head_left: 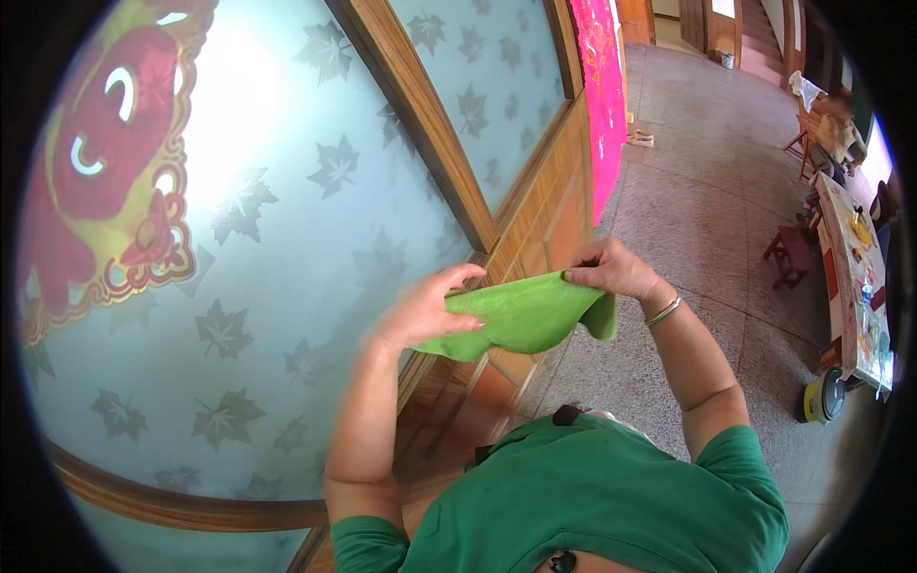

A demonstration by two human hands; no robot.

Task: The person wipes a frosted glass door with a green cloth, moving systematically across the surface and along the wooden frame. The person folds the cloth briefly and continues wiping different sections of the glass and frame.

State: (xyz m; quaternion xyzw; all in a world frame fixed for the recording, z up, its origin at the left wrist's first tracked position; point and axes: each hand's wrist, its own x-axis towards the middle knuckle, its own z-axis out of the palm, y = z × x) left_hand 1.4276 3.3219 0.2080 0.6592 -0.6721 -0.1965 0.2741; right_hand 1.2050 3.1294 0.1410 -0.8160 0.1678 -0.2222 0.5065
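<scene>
A bright green cloth [526, 311] is stretched between my two hands, close to the wood-framed partition. My right hand [609, 268], with a metal bangle at the wrist, pinches its upper edge between thumb and fingers, and a folded corner hangs below. My left hand [437, 308] is at the other end, thumb and fingers spread around the cloth's edge, slightly blurred; part of the cloth lies behind the thumb. Frosted glass [286, 372] with a maple-leaf pattern stands before me and to the left. A red and gold paper decoration [118, 165] is on the glass.
A pink hanging [602, 107] borders the partition. On the right are a long cluttered table [834, 265], a red stool [789, 252], a yellow and black bucket [824, 396] and a seated person [834, 136]. Shoes [640, 138] lie on the speckled floor [688, 186].
</scene>
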